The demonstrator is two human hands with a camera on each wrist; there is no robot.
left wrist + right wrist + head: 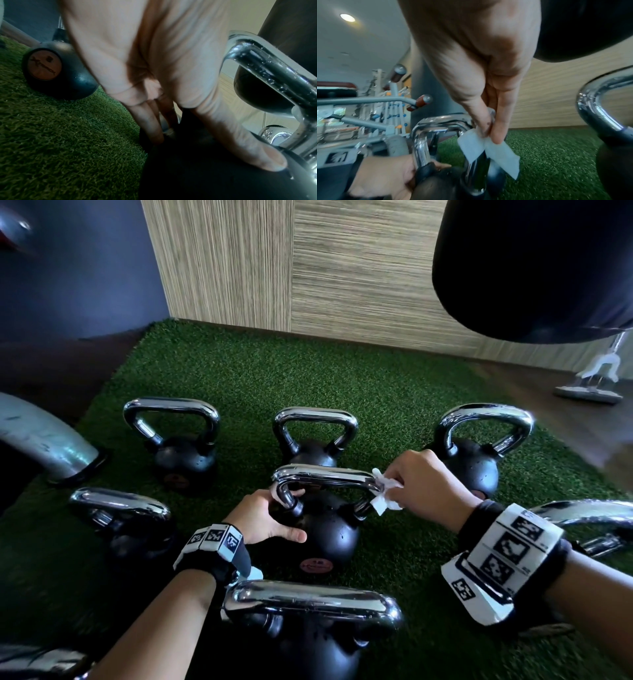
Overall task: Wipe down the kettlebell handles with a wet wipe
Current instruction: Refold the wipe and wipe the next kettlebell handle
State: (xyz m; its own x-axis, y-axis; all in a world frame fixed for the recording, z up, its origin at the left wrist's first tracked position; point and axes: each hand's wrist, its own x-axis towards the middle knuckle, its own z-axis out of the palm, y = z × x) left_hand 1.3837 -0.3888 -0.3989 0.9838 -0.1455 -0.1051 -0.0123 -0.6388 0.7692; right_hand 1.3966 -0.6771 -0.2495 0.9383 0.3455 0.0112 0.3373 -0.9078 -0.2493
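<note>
**Wiping the middle kettlebell**

We see the right hand [424,484] pinching a white wet wipe [385,494] between thumb and fingers. The wipe is wrapped on the right bend of the shiny handle [325,475] of the middle kettlebell [325,529]. The left hand [263,517] holds this kettlebell steady. Its fingers curl round the left leg of the handle, and its thumb lies flat on the black ball.

From the right wrist we see more of the wipe [488,146]. It hangs in two flaps down the chrome leg, under the fingertips [496,136]. This view also shows the left hand [385,175] low down, and gym machines [368,105] and a ceiling light [347,17] far off to the left. The head view does not show these.

From the left wrist we see the thumb [248,146] pressing on the dark ball, and the handle [274,75] close up with tiny drops on it. Left of the middle kettlebell, another kettlebell [58,73] shows a round brown label.

All the kettlebells stand on green fake grass [239,378]. Three more kettlebells [185,453] stand in a row behind the middle one. One is to its left, one is in front, and one is to its right at the picture's edge. Behind the grass is a striped wood wall [342,268], with a dark blue wall to its left. A big black punching bag [534,268] hangs up high on the right.
</note>
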